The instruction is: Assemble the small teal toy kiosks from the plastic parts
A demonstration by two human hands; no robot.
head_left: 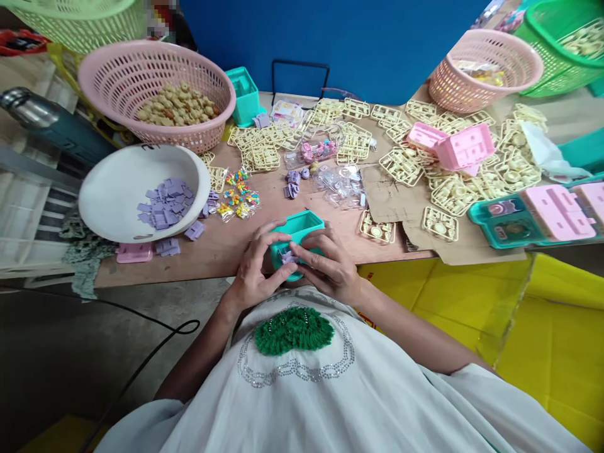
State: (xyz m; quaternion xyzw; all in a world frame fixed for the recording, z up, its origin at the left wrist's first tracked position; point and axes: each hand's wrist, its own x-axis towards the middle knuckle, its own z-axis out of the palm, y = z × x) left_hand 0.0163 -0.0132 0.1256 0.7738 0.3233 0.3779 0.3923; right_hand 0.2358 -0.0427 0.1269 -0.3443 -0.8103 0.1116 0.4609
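At the table's front edge, a teal plastic box [302,221] is held between my two hands. My left hand [259,261] wraps round its left side, thumb at the near end. From the right, my right hand [333,261] has its fingers on the box's side and on a small purple plastic part [289,256] at the near end of the box. Whether that part is fixed or loose I cannot tell. Beyond my hands lie other purple pieces [292,184] and clear plastic pieces [340,184]. Small bags of coloured bits [238,195] lie to the left.
On the left stand a white bowl [101,195] of purple parts and a pink basket [155,56] of beige pieces. Cream part frames [401,165] cover the table's back and right, around pink boxes [465,148]. Cardboard [387,201] lies at right.
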